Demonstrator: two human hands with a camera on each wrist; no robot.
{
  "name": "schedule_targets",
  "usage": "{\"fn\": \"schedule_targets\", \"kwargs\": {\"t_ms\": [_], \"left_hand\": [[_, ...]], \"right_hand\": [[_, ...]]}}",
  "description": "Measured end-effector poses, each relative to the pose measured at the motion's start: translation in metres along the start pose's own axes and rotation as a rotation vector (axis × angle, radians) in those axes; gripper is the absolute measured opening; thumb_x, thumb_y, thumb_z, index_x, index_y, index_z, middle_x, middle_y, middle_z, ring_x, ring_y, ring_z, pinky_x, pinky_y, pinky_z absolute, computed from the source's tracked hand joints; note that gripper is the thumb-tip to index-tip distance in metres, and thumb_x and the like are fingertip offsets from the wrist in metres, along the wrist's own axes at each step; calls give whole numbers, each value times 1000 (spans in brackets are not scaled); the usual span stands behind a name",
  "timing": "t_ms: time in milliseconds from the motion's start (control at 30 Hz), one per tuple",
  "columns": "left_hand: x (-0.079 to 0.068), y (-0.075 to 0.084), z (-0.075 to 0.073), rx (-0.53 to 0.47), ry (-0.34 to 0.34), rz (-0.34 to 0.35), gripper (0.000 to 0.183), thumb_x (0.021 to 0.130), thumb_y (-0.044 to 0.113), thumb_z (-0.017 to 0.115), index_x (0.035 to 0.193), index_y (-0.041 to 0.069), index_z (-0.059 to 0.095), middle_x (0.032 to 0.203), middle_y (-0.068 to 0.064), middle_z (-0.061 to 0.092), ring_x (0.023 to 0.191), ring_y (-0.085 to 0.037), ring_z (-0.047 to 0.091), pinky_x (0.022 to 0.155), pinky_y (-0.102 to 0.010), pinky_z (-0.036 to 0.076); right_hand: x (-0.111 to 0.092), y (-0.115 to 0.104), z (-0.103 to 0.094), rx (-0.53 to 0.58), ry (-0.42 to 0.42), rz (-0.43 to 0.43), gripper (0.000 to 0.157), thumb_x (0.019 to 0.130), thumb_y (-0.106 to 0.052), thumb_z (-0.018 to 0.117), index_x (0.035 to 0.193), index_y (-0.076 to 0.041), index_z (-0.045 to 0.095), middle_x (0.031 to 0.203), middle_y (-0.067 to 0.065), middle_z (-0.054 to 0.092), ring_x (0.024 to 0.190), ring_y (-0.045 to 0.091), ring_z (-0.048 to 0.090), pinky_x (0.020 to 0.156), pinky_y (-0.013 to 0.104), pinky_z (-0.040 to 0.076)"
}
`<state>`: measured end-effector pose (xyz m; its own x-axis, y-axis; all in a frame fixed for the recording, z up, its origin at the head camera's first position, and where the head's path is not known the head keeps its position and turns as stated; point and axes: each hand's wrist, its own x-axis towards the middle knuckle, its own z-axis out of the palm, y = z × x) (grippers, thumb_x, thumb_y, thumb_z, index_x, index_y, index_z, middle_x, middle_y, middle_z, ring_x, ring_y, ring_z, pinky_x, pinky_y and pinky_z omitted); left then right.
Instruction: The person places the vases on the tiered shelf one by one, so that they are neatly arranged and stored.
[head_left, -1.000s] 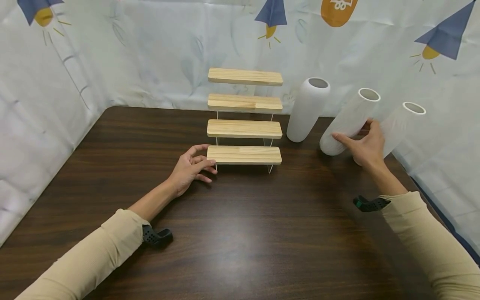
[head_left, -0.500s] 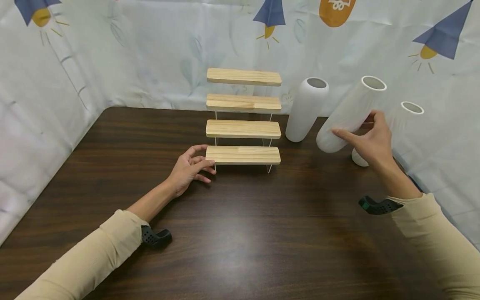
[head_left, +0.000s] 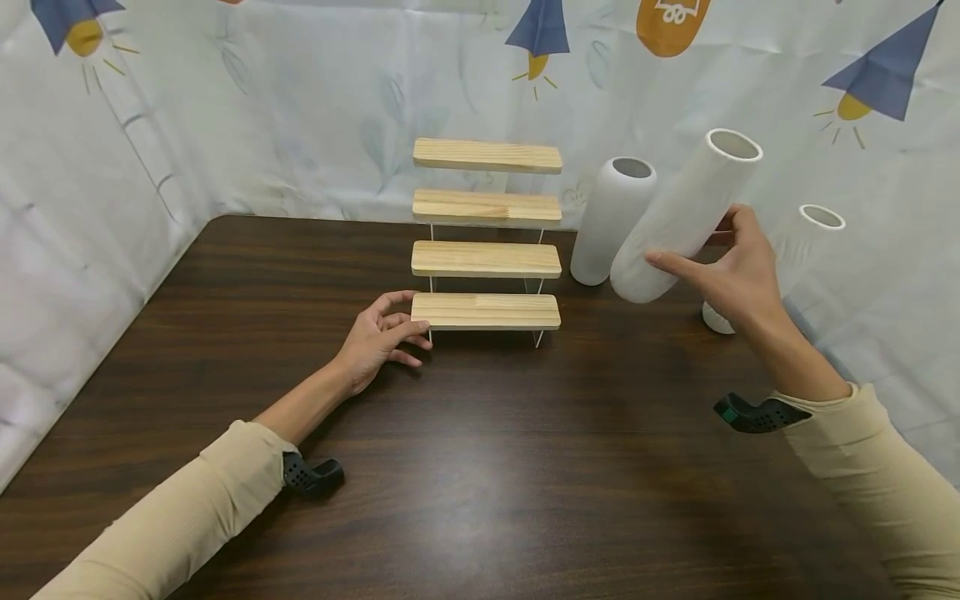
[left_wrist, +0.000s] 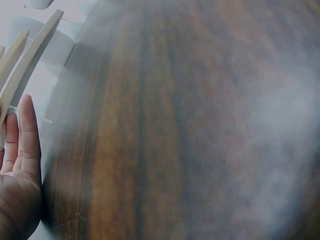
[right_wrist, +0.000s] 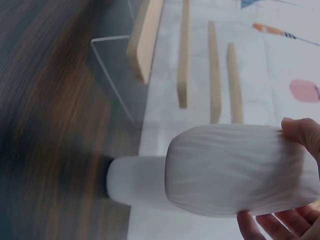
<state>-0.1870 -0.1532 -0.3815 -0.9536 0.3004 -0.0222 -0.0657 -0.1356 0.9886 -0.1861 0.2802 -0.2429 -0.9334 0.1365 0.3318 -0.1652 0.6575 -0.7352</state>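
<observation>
When viewed from the head camera, printed cloth (head_left: 300,108) as backdrop, then dark wood-grain bench (head_left: 525,433). Next in size: shelf stand (head_left: 486,260) with four pale wooden shelves, toward back of bench. To its right, three white vases: smooth vase (head_left: 611,221) just beside the stand, held vase (head_left: 686,215) in the middle, ribbed vase (head_left: 804,246) far right, partly hidden. Held vase apparently off the bench, base close to smooth vase; cannot tell whether touching. Gripped round the body by right hand (head_left: 738,275), thumb in front, fingers behind. Pinching left end of lowest shelf (head_left: 495,312) with left hand (head_left: 378,337), apparently as steadying. Judgement on technique: lift base well clear of smooth vase before any sideways travel; go slowly, mouth upward; squeeze firmly, as glossy walls could slip; press only lightly on the shelf, to avoid shifting the stand. Smallest: black wrist unit (head_left: 765,415) at right cuff; steer clear of ribbed vase.
</observation>
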Motion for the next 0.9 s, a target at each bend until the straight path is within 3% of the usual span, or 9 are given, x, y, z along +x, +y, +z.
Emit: {"fn": "schedule_targets", "kwargs": {"t_ms": [467, 667, 900], "left_hand": [[-1, 0, 0, -3, -1, -2, 59, 100, 5, 64, 151, 8, 35, 97, -6, 70, 81, -17, 73, 61, -32, 64], [-1, 0, 0, 3, -2, -1, 59, 100, 5, 63, 152, 7, 35, 95, -5, 70, 81, -17, 73, 61, -32, 64], [-2, 1, 0, 1, -4, 3, 58, 100, 5, 63, 151, 7, 35, 98, -7, 70, 81, -17, 73, 62, -33, 65]], "right_hand": [[-13, -36, 8, 24, -60, -98, 77, 75, -30, 93, 137, -14, 50, 120, -5, 57, 107, 12, 52, 84, 22, 41], [-20, -49, 18, 49, -117, -151, 80, 75, -27, 93, 141, -14, 48, 127, 2, 59, 108, 13, 57, 83, 22, 49], [-24, -62, 34, 139, -194, -170, 74, 78, -26, 91, 137, -12, 48, 123, 2, 58, 106, 18, 64, 77, 19, 59]]}}
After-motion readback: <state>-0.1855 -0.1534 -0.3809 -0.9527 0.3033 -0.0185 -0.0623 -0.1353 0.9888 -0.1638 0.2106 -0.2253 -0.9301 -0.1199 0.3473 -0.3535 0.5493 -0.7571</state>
